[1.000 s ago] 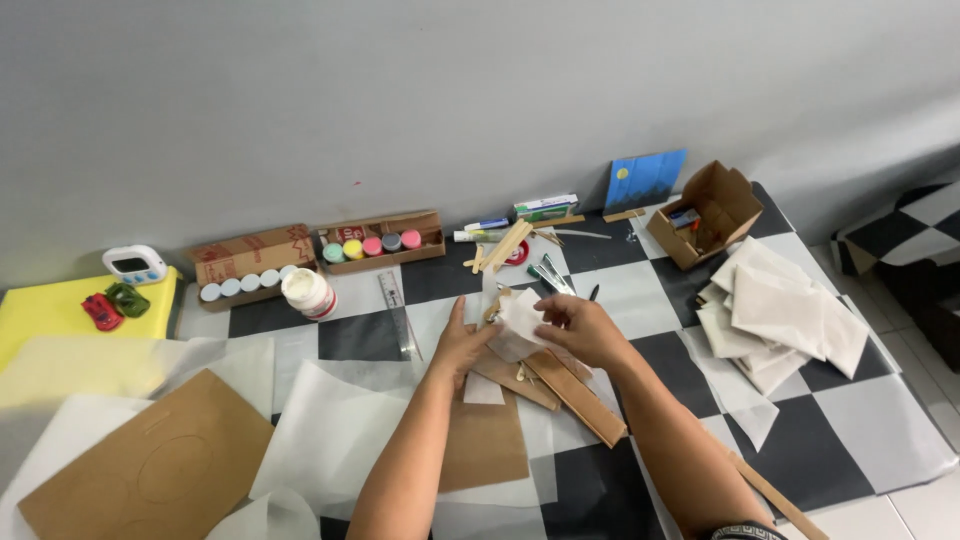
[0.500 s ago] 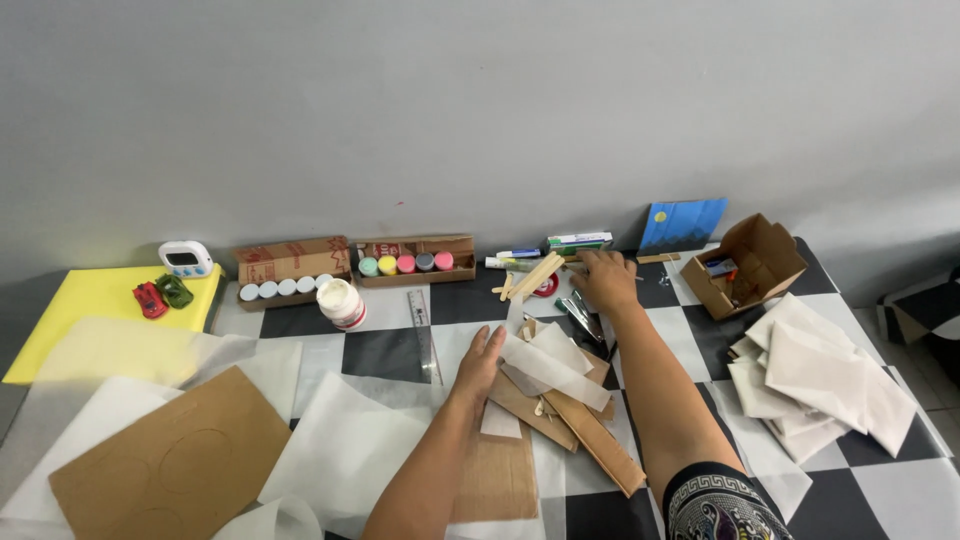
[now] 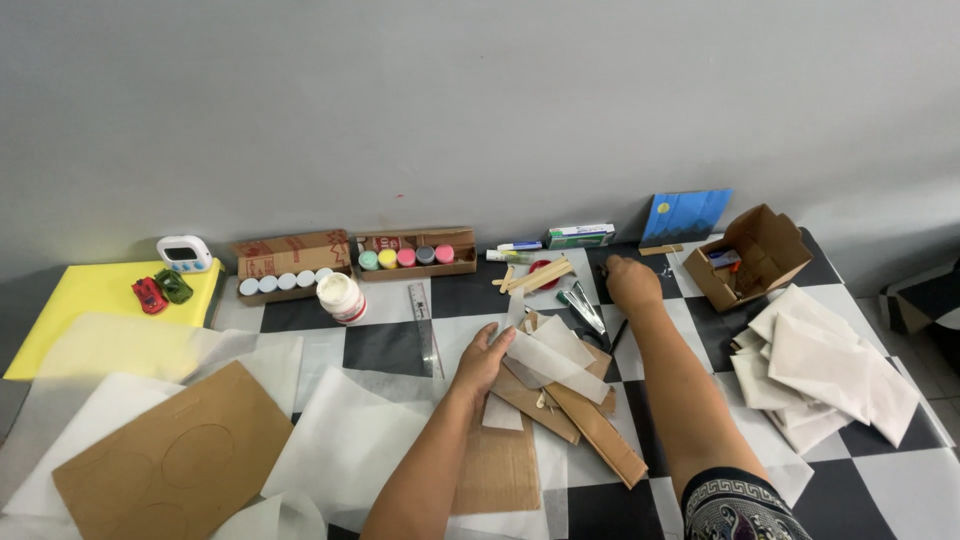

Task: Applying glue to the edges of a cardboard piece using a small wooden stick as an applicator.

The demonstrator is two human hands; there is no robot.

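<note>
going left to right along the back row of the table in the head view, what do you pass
Yellow sheet with two toy cars → white timer → box of white pots → box of coloured paint pots → wooden sticks → right hand → blue card → open cardboard box.

The left hand (image 3: 487, 358) lay on a heap of paper pieces (image 3: 553, 362) and cardboard strips (image 3: 596, 430) at the table's middle. The right hand (image 3: 632, 282) rested behind the heap, just right of the wooden sticks (image 3: 537, 277). An open cardboard box (image 3: 752, 258) stood farther right, with stacked paper sheets (image 3: 820, 368) before it. Two trays of paint pots (image 3: 352, 261) sat behind, to the left.
</note>
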